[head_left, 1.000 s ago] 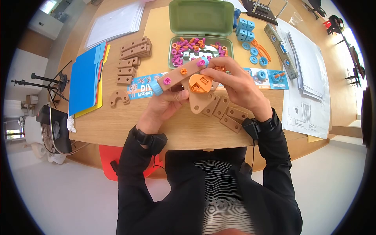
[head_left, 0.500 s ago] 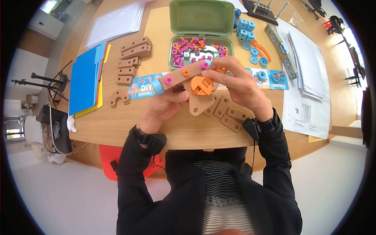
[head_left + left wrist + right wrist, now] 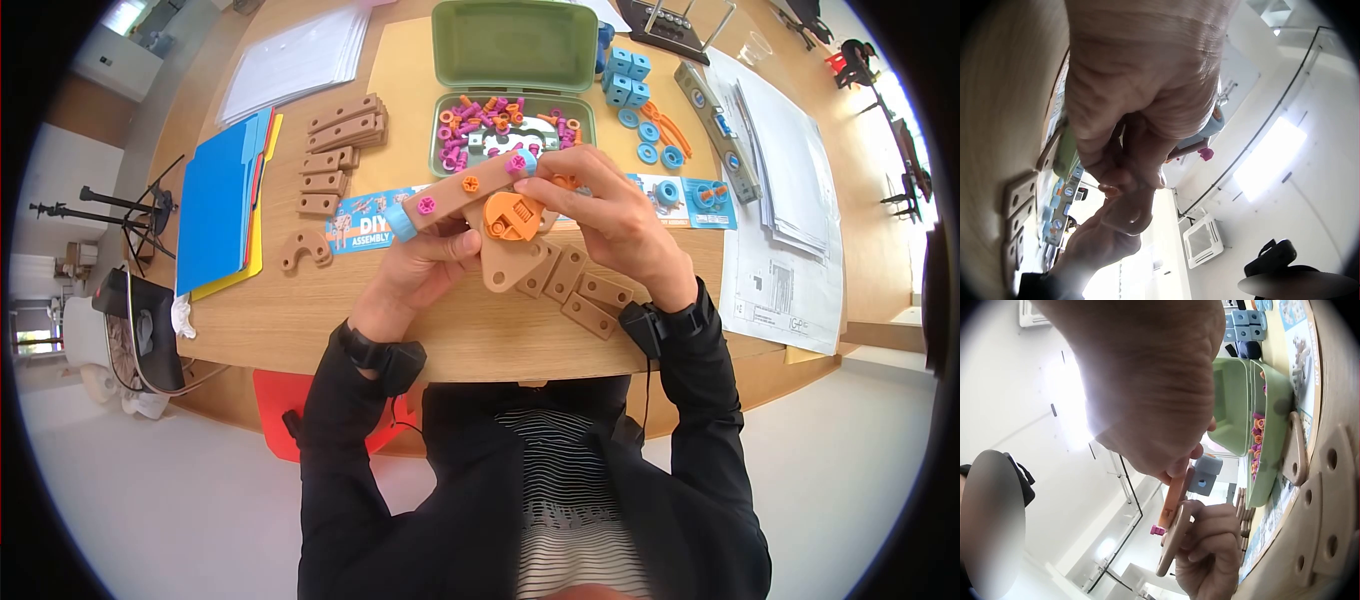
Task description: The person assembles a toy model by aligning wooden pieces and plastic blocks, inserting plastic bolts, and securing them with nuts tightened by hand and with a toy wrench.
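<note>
My left hand [image 3: 420, 270] grips a toy assembly from its left side, thumb on the front. The assembly has a brown bar [image 3: 452, 195] with light-blue ends and pink and orange bolts along it. Below the bar sit a rounded triangular brown plate [image 3: 503, 268] and a round orange piece [image 3: 512, 217] with a slotted face. At the assembly's upper right, my right hand [image 3: 615, 215] pinches with bent fingers, which hide part of it. Another orange part [image 3: 565, 182] shows behind those fingers. In the right wrist view, the plate [image 3: 1174, 540] appears edge-on between the hands.
An open green box [image 3: 590, 130] of pink and orange bolts stands behind the hands. Brown strips [image 3: 590, 300] lie below the right hand, with more strips [image 3: 345, 125] at left. Blue cubes [image 3: 627, 77], blue discs and a spirit level [image 3: 718, 130] are at right; folders [image 3: 215, 200] lie left.
The held assembly shifted slightly right and down, then back up to the left, with a small tilt. Both hands keep their hold.
</note>
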A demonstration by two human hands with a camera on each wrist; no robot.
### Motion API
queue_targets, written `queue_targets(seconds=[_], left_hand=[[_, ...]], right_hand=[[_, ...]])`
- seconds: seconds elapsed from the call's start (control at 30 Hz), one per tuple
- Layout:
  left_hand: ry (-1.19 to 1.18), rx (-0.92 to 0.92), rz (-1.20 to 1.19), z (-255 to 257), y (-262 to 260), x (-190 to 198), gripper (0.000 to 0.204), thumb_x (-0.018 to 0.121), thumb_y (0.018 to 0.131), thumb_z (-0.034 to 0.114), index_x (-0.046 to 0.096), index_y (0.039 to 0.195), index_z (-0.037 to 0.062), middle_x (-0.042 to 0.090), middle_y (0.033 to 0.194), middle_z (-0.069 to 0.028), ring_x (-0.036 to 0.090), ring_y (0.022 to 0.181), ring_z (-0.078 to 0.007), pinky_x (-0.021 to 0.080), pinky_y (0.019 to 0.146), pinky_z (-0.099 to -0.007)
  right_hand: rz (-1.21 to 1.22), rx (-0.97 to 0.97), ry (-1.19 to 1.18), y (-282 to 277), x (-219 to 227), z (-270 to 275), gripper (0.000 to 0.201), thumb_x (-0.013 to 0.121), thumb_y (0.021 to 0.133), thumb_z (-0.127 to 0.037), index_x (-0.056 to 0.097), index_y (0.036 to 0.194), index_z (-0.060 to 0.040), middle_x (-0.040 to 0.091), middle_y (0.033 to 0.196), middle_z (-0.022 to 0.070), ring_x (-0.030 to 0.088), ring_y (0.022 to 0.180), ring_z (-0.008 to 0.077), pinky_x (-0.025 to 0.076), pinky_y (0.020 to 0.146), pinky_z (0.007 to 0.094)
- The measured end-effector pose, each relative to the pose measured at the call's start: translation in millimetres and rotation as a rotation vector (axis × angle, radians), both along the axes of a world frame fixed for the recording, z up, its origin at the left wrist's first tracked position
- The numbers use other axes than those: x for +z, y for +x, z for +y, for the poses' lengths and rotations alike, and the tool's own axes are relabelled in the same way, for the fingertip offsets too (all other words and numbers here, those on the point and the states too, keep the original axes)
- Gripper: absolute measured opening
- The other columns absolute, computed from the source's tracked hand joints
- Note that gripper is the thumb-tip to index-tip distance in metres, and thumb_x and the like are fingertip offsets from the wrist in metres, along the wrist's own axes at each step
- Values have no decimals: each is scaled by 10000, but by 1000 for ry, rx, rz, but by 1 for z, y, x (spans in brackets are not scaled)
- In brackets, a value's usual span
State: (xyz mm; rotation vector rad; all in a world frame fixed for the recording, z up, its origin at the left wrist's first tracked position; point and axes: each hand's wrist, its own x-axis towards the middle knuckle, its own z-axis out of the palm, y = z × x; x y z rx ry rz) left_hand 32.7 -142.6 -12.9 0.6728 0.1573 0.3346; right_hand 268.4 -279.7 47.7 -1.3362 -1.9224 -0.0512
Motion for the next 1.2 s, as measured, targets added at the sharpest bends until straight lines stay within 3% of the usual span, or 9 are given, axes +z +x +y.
queue_targets(seconds=[0.13,0.43,0.57,0.63,0.77,0.87,1.07,1.13,1.2], left_hand=[[39,2,-6,0,-3,5,545,777,965,74,570,1464,2,688,1362,-125,671,1261,-246,562,1068,-409],[61,90,-16,-5,1,13,491,764,976,69,602,1437,18,705,1329,-101,678,1245,-219,564,1060,-387],[106,83,-73,-5,5,18,485,758,983,74,599,1438,21,700,1338,-96,679,1246,-217,563,1065,-386],[53,68,-37,-1,2,10,648,737,983,32,479,1576,75,622,1479,-128,601,1383,-264,540,1156,-451],[41,86,-3,-1,2,9,654,730,986,26,469,1583,80,621,1481,-124,591,1394,-261,536,1159,-443],[68,120,-44,-4,4,12,521,735,999,60,558,1488,31,659,1413,-98,630,1326,-227,530,1125,-413],[77,130,-19,-2,5,11,663,722,991,20,457,1595,82,607,1505,-116,577,1410,-254,516,1174,-447],[89,149,-49,-4,7,14,519,718,1010,59,550,1501,45,647,1437,-97,617,1351,-239,523,1147,-435],[98,173,-29,-8,9,20,510,714,1012,56,554,1496,45,649,1435,-94,615,1354,-239,521,1150,-438]], right_hand=[[-15,-19,-17,-2,1,-2,601,667,722,156,743,1262,-97,669,1212,92,661,1102,330,578,883,427],[-27,-25,-4,-4,0,-2,613,676,715,148,724,1285,-70,668,1220,100,665,1094,336,575,895,429],[-37,-31,0,-5,-1,-1,618,681,716,145,718,1295,-68,665,1224,107,666,1088,336,576,896,428],[-35,-27,-9,-5,-2,-1,611,686,722,138,715,1299,-60,659,1230,112,667,1083,339,576,894,428],[-39,-35,-19,-6,-2,-2,599,691,726,130,710,1299,-43,656,1235,115,668,1072,340,575,889,427],[-46,-45,-39,-7,-1,-3,586,694,727,125,704,1293,-26,653,1241,121,669,1060,342,574,886,424],[-48,-56,-34,-9,0,-2,579,703,726,123,699,1286,-22,650,1233,126,671,1054,341,573,892,423],[-61,-80,-1,-9,-2,-1,564,710,730,117,698,1275,-27,650,1227,119,674,1061,335,583,871,421],[-32,-92,23,-8,-2,-1,552,713,735,113,699,1267,-33,651,1226,114,677,1063,331,588,851,418]])
